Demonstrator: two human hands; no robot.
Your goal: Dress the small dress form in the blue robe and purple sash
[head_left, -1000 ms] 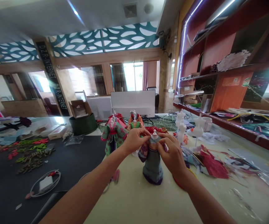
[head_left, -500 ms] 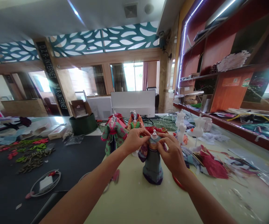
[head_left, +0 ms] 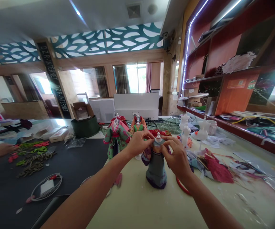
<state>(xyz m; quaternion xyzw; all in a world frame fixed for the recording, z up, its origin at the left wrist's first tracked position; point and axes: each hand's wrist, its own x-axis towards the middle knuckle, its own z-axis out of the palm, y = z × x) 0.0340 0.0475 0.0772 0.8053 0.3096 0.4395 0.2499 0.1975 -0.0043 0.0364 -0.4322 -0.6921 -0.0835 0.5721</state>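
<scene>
A small dress-form mannequin [head_left: 156, 173] stands upright on the pale table, clothed in a grey-blue doll dress with a dark purple hem and wide patterned sleeves. Its white neck knob shows between my hands. My left hand [head_left: 139, 142] is closed, with thumb and fingers pinching the garment at one shoulder. At the other shoulder my right hand [head_left: 176, 154] pinches the cloth in the same way. The fingertips hide part of the collar. Just behind my left hand stands a mannequin in a green and pink robe [head_left: 116, 136].
Further mannequins in orange and green outfits [head_left: 137, 122] stand behind. Bare white dress forms [head_left: 203, 132] and fabric scraps [head_left: 217, 165] lie to the right. On the black mat [head_left: 80, 165] are a coiled cable [head_left: 47, 187] and coloured pieces [head_left: 36, 156]. Another person's hand [head_left: 0, 152] reaches in from the left.
The other person's hand has come further in from the left, over the coloured pieces. My hands and the mannequin have barely moved.
</scene>
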